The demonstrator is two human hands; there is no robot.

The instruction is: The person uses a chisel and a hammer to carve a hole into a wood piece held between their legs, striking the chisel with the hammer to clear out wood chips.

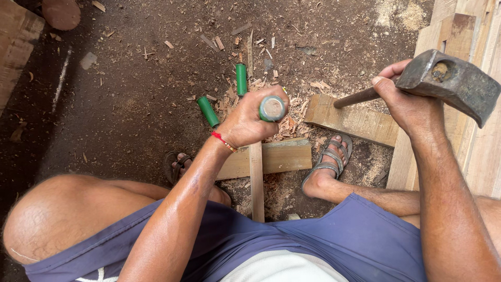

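My left hand [251, 119] is wrapped around a green-handled chisel [272, 108], held upright over a narrow wooden strip [256, 180] that lies across a flat wooden block [279, 156]. My right hand [406, 102] grips the handle of a heavy iron hammer [452, 82], raised to the right of the chisel. Wood chips lie around the block. My sandalled feet [326, 162] rest on either side of the strip.
Two more green-handled chisels [208, 111] [241, 79] lie on the dirt floor beyond my left hand. A wooden plank [352, 120] lies ahead, and stacked boards [472, 136] stand at the right. More wood [15, 42] sits at the far left.
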